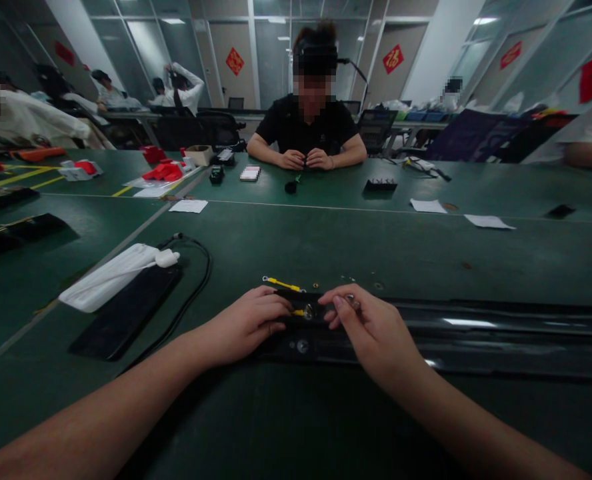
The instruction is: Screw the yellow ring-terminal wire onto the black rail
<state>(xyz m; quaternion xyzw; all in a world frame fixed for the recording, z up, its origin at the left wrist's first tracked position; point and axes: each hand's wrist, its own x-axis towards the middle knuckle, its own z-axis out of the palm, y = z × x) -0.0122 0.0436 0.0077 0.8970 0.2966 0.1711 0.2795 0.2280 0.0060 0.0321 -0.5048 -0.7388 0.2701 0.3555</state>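
A long glossy black metal rail lies across the green table. My left hand rests on its left end, fingers closed over a short yellow wire. The wire's tip reaches a metal stud on the rail. To the right of the stud, my right hand has its fingers curled around a small shiny metal piece, mostly hidden by the hand. A second yellow wire with ring ends lies just behind the rail, beside a small brass nut.
A white power bank and dark phone with a black cable lie left. Across the table a person holds something small and dark. Red parts, papers and a black holder stand farther back.
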